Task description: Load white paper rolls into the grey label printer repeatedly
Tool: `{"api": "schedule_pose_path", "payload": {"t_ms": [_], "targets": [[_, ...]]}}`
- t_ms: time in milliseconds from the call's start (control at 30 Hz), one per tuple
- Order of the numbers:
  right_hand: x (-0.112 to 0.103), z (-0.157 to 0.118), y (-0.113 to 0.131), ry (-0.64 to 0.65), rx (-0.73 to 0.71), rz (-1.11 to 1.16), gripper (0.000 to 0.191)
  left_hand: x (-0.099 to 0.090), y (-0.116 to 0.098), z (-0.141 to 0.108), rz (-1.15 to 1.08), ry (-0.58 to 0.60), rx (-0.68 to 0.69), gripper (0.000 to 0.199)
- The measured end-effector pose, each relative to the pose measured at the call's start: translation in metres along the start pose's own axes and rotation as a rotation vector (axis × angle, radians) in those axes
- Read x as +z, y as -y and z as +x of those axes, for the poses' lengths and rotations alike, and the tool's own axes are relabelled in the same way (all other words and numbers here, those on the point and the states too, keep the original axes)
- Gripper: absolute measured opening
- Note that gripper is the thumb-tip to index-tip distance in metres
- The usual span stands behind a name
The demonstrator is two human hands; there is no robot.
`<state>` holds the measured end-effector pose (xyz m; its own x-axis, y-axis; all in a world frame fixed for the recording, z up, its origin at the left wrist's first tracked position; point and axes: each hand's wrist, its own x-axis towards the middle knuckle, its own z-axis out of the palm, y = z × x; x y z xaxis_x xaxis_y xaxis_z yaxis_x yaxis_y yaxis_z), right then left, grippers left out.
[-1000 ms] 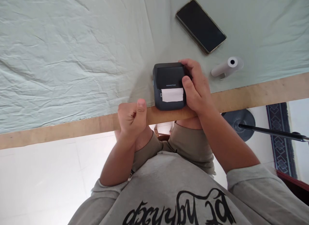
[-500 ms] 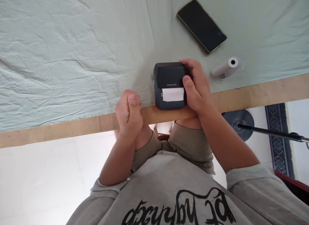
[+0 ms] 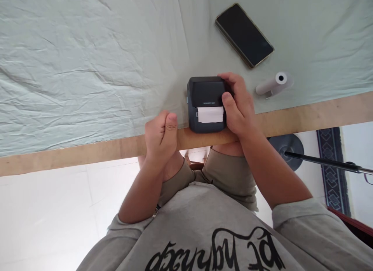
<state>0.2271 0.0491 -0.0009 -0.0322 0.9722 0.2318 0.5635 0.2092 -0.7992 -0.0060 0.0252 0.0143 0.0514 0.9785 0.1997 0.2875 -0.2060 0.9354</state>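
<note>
A small black printer (image 3: 207, 91) stands near the table's front edge, with a piece of white paper (image 3: 210, 114) at its front. My right hand (image 3: 239, 104) grips the printer's right side, thumb on the front and fingers round the back corner. Left of the printer and apart from it, my left hand (image 3: 161, 135) is closed in a fist at the table edge, thumb upward. Whatever may be inside that fist is hidden.
A dark phone (image 3: 244, 35) lies behind and right of the printer. Nearer the right hand, a white paper roll (image 3: 269, 85) rests on its side on the pale green cloth (image 3: 87, 69). A black stand (image 3: 287, 150) is on the floor at right.
My left hand has moved slightly right, nearer the printer, and its thumb has straightened. My right hand keeps its hold on the printer. The view has shifted a little.
</note>
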Motion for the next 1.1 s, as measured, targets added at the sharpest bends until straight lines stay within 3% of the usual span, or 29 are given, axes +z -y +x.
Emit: {"api": "schedule_pose_path", "payload": {"t_ms": [200, 433, 567, 667, 767, 867, 1100], "targets": [[0.000, 0.000, 0.001, 0.006, 0.006, 0.012, 0.056, 0.004, 0.009, 0.001, -0.107, -0.006, -0.041, 0.039], [0.000, 0.000, 0.002, -0.002, 0.007, 0.023, 0.055, -0.001, -0.004, 0.001, 0.064, 0.116, 0.072, 0.062], [0.000, 0.000, 0.002, -0.009, 0.006, 0.038, 0.053, 0.001, 0.002, 0.000, 0.016, 0.032, 0.025, 0.049], [0.001, 0.000, 0.001, -0.003, 0.000, 0.030, 0.051, 0.003, 0.006, 0.000, 0.148, 0.019, 0.087, 0.038], [0.001, 0.000, 0.000, -0.008, -0.019, 0.020, 0.050, 0.006, 0.005, 0.001, 0.414, 0.136, 0.147, 0.067], [0.001, 0.000, 0.000, -0.011, -0.033, 0.014, 0.049, 0.010, 0.000, 0.003, 0.605, 0.275, 0.095, 0.098], [0.001, 0.000, 0.001, -0.012, -0.053, -0.019, 0.049, 0.011, -0.005, 0.003, 0.715, 0.346, 0.070, 0.108]]}}
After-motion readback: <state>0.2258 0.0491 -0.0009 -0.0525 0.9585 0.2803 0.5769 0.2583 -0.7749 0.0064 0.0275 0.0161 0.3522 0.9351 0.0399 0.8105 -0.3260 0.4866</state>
